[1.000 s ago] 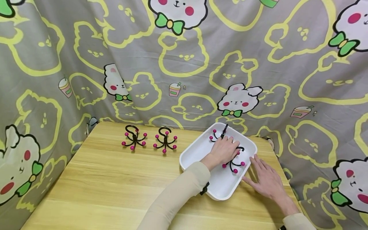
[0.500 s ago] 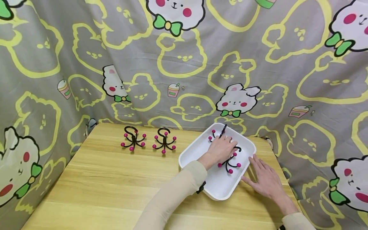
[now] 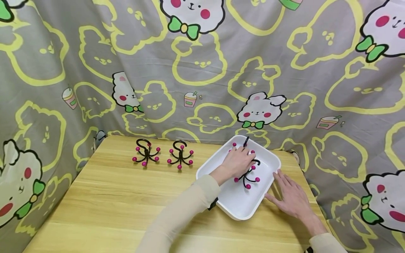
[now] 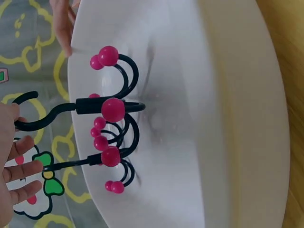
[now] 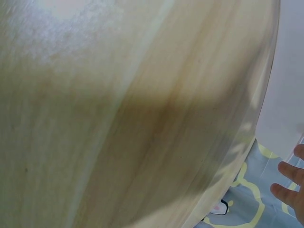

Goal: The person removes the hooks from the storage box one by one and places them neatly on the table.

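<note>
My left hand (image 3: 238, 162) is over the white tray (image 3: 240, 214) and pinches the top of a black multi-prong hanging hook (image 3: 246, 179) with magenta ball tips. That hook stands prongs-down in the tray; its curved end pokes out beside the fingers. Several fingers (image 4: 26, 171) of this hand stretch out loosely in the left wrist view. A second such hook (image 4: 90, 160) stands close beside it, partly behind my left hand in the head view. My right hand (image 3: 292, 195), fingers straight, rests against the tray's right rim; its fingers (image 5: 289, 172) show at the edge of the right wrist view.
Two more black hooks with magenta tips, one at the left (image 3: 146, 154) and one beside it (image 3: 180, 154), stand on the wooden table (image 3: 126, 200) near its back edge. A grey curtain (image 3: 202, 77) with cartoon rabbits hangs behind and on both sides.
My left hand has shifted left inside the tray, and the front hook has moved with it toward the other hook. The right hand has stayed at the rim.
</note>
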Motion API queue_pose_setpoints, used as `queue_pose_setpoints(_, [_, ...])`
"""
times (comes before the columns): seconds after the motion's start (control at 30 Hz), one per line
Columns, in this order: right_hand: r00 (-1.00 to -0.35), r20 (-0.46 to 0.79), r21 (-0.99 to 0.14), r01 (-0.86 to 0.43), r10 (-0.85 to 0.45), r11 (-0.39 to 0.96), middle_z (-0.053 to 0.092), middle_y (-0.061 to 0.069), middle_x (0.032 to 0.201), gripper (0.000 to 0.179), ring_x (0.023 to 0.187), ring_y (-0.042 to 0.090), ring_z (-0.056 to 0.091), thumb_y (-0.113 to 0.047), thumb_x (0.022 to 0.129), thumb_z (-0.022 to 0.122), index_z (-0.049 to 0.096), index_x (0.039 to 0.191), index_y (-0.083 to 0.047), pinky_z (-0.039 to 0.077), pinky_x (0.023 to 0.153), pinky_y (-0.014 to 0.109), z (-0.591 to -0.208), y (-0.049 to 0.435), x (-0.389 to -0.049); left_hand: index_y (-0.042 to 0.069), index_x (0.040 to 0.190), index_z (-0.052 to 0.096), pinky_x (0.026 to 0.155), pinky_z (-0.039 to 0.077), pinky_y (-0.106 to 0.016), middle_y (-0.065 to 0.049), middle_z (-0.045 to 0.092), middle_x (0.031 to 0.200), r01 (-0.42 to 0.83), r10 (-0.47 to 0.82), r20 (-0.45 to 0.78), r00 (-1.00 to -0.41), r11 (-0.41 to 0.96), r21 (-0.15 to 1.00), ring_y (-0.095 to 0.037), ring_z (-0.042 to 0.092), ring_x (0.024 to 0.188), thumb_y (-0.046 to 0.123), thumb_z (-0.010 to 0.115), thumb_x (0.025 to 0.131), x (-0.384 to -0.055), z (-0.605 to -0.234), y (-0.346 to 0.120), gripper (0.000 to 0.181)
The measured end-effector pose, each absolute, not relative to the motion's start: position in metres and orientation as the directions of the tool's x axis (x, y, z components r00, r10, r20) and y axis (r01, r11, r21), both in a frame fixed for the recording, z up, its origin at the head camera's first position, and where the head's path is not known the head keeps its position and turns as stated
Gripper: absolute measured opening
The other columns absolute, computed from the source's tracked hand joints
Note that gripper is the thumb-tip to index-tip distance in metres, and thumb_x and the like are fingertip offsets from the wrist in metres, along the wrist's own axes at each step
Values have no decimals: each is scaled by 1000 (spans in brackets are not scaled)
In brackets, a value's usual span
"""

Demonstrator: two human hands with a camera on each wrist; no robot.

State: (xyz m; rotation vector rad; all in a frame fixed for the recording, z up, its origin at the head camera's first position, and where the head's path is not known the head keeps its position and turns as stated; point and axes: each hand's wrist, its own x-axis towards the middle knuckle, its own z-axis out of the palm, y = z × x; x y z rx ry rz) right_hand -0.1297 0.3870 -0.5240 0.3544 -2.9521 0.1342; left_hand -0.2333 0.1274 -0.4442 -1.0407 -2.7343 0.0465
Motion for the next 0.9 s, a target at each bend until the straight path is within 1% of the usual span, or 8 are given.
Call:
queue_pose_setpoints(0.13, [-957, 180, -69, -243, -228, 968, 36, 26, 168, 102, 144, 52, 47, -70, 91, 67, 39, 161, -2, 40, 116, 65, -523, 387, -130, 31, 129, 63, 102, 54, -37, 6, 69, 125, 666, 673, 217, -707, 737, -116, -18, 64, 121, 50, 39, 113, -233, -442, 122, 35])
queue_pose_setpoints(0.23, [-956, 181, -75, -246, -229, 966, 36, 27, 168, 101, 144, 53, 47, -69, 91, 67, 39, 161, -2, 40, 116, 65, -524, 387, -130, 31, 130, 63, 102, 54, -35, 7, 69, 125, 671, 680, 232, -696, 730, -128, -17, 65, 122, 50, 38, 113, -233, -440, 118, 36])
queue_pose_setpoints(0.37, [-957, 178, -82, -247, -230, 965, 36, 27, 168, 101, 145, 53, 47, -69, 91, 67, 39, 161, -2, 40, 116, 65, -524, 386, -130, 32, 137, 63, 105, 54, -35, 6, 68, 131, 671, 683, 226, -694, 728, -139, -17, 64, 126, 51, 38, 113, -232, -437, 112, 39])
queue_pose_setpoints(0.43, [-957, 180, -80, -247, -229, 966, 36, 27, 168, 101, 144, 53, 47, -69, 91, 67, 39, 161, -2, 40, 116, 65, -524, 386, -130, 32, 137, 63, 108, 53, -36, 5, 68, 132, 671, 684, 224, -694, 727, -144, -17, 63, 126, 50, 38, 113, -232, -436, 109, 39])
queue_pose_setpoints(0.53, [-956, 185, -79, -247, -230, 966, 36, 27, 168, 101, 144, 54, 47, -69, 91, 67, 39, 161, -2, 40, 116, 66, -525, 386, -130, 31, 132, 63, 107, 53, -35, 5, 68, 130, 668, 685, 227, -692, 727, -156, -17, 63, 123, 51, 37, 113, -231, -434, 104, 37])
queue_pose_setpoints(0.67, [-955, 187, -80, -248, -230, 965, 36, 27, 168, 101, 144, 54, 47, -68, 90, 68, 39, 160, -2, 41, 115, 67, -524, 387, -130, 30, 123, 62, 98, 53, -33, 7, 68, 120, 669, 690, 251, -678, 722, -178, -16, 63, 114, 53, 34, 113, -231, -432, 97, 37])
queue_pose_setpoints(0.73, [-956, 184, -82, -246, -228, 966, 36, 27, 168, 100, 144, 54, 46, -68, 91, 68, 39, 160, -2, 41, 115, 67, -523, 387, -130, 30, 121, 62, 96, 53, -33, 7, 67, 117, 670, 692, 265, -672, 720, -181, -16, 63, 111, 53, 34, 113, -231, -432, 95, 36])
queue_pose_setpoints(0.9, [-958, 179, -95, -241, -222, 966, 35, 26, 168, 100, 145, 54, 46, -68, 91, 68, 39, 161, -3, 40, 115, 69, -523, 386, -129, 31, 121, 63, 97, 53, -33, 7, 68, 117, 673, 695, 291, -658, 715, -187, -15, 63, 110, 51, 38, 113, -228, -426, 89, 33])
